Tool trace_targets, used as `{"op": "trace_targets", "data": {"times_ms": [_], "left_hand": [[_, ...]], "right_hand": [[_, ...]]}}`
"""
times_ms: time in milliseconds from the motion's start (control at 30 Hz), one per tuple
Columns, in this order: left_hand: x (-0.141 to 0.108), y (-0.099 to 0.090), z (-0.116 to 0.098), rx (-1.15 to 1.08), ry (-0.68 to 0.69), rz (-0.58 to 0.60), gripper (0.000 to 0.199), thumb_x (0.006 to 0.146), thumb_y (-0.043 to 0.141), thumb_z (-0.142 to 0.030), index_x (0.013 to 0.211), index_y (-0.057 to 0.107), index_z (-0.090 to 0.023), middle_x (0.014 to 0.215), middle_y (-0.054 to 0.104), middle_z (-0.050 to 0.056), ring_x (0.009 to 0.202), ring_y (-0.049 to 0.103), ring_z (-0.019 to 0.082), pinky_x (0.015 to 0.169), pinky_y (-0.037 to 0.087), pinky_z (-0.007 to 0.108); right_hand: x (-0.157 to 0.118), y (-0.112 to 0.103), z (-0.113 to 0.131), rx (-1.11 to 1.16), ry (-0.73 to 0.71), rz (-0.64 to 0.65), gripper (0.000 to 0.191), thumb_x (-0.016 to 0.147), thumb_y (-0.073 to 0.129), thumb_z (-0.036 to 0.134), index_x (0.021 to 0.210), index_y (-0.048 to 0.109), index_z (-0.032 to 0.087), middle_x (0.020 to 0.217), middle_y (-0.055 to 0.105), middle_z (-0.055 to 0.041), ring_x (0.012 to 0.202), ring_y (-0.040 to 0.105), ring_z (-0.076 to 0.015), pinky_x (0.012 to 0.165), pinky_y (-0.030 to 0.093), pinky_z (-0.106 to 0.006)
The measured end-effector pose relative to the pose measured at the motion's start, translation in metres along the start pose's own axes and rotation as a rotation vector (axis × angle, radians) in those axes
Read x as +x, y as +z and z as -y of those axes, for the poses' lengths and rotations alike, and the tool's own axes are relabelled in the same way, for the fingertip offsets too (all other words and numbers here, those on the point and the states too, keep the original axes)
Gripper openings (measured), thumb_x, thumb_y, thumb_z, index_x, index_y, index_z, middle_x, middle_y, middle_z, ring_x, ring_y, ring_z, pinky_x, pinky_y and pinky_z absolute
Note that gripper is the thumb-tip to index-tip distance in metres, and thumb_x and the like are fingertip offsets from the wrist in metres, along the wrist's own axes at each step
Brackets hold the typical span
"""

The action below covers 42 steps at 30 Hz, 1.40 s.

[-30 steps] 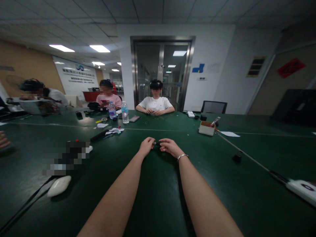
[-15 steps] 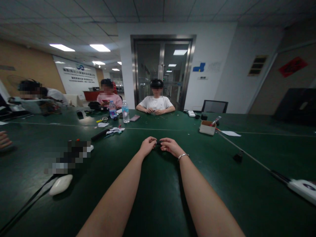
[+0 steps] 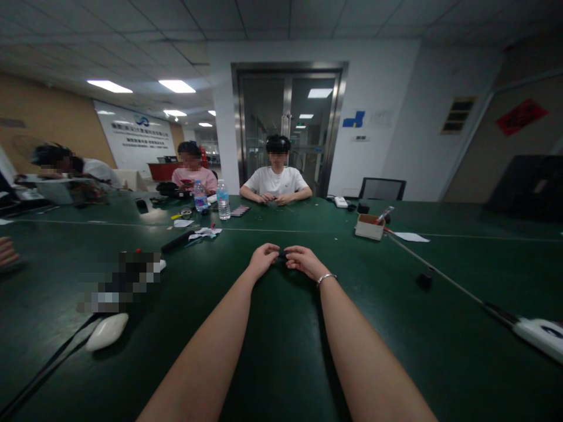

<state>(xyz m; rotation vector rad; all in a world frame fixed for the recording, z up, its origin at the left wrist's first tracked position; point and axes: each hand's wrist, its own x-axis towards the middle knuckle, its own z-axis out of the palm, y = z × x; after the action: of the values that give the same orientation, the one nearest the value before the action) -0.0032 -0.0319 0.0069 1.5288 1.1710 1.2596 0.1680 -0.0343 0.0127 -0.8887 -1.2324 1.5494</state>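
Observation:
A small dark object (image 3: 282,254) sits between the fingertips of my two hands, over the middle of the green table (image 3: 285,340). My left hand (image 3: 264,259) pinches its left end, with thumb and fingers closed round it. From the other side, my right hand (image 3: 304,261) has its fingers closed on the right end; a silver bracelet (image 3: 326,279) circles that wrist. The object is too small for me to make out what it is, and the fingers cover much of it.
A small box (image 3: 370,227) stands right of my hands, near a white power strip (image 3: 539,337) with a cable. Two bottles (image 3: 223,200) stand back left. A white mouse-like object (image 3: 108,332) lies front left. Across the table sits a person (image 3: 278,181); others are at left.

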Motion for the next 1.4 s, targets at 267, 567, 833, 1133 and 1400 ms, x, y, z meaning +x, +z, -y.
{"op": "trace_targets", "data": {"times_ms": [267,567,833,1133,1400], "left_hand": [[0.0039,0.003,0.0082,0.015,0.018,-0.014,0.02,0.078,0.058,-0.03,0.09,0.064,-0.014,0.079,0.065,0.005,0.067,0.06,0.012,0.059,0.048,0.022],[0.0025,0.0026,0.0051,0.014,0.027,-0.031,0.02,0.074,0.059,-0.017,0.093,0.064,-0.014,0.082,0.064,0.005,0.071,0.06,0.012,0.058,0.047,0.019],[0.0007,0.0032,0.0031,0.015,0.027,-0.029,0.021,0.076,0.059,-0.023,0.095,0.064,-0.014,0.087,0.065,0.006,0.075,0.061,0.013,0.059,0.048,0.02],[0.0013,0.0019,0.004,0.023,0.043,0.0,0.019,0.078,0.058,-0.024,0.092,0.064,-0.012,0.076,0.062,0.005,0.067,0.059,0.012,0.058,0.047,0.021],[-0.0036,0.0002,-0.0014,0.008,0.064,0.02,0.031,0.07,0.066,-0.021,0.1,0.062,-0.015,0.099,0.063,0.009,0.079,0.06,0.014,0.06,0.048,0.022]], "right_hand": [[-0.0009,0.001,0.0019,-0.013,0.001,-0.016,0.022,0.074,0.062,0.003,0.095,0.061,0.01,0.065,0.065,-0.0041,0.053,0.063,-0.0106,0.051,0.054,-0.02],[-0.0012,0.0013,0.003,0.004,0.009,-0.021,0.022,0.074,0.063,0.002,0.094,0.06,0.01,0.063,0.065,-0.0039,0.051,0.063,-0.0101,0.049,0.054,-0.019],[-0.0015,0.0016,0.004,0.007,0.013,-0.024,0.021,0.075,0.063,0.004,0.094,0.061,0.011,0.063,0.065,-0.0035,0.052,0.063,-0.0099,0.05,0.054,-0.019],[-0.0004,-0.0004,0.0019,0.014,0.009,-0.021,0.021,0.076,0.059,0.001,0.094,0.059,0.01,0.066,0.066,-0.0049,0.052,0.063,-0.0101,0.052,0.055,-0.019],[-0.0006,-0.0009,0.0022,0.029,0.017,-0.014,0.021,0.076,0.058,0.0,0.095,0.059,0.01,0.064,0.065,-0.0035,0.051,0.063,-0.0099,0.051,0.054,-0.019]]}}
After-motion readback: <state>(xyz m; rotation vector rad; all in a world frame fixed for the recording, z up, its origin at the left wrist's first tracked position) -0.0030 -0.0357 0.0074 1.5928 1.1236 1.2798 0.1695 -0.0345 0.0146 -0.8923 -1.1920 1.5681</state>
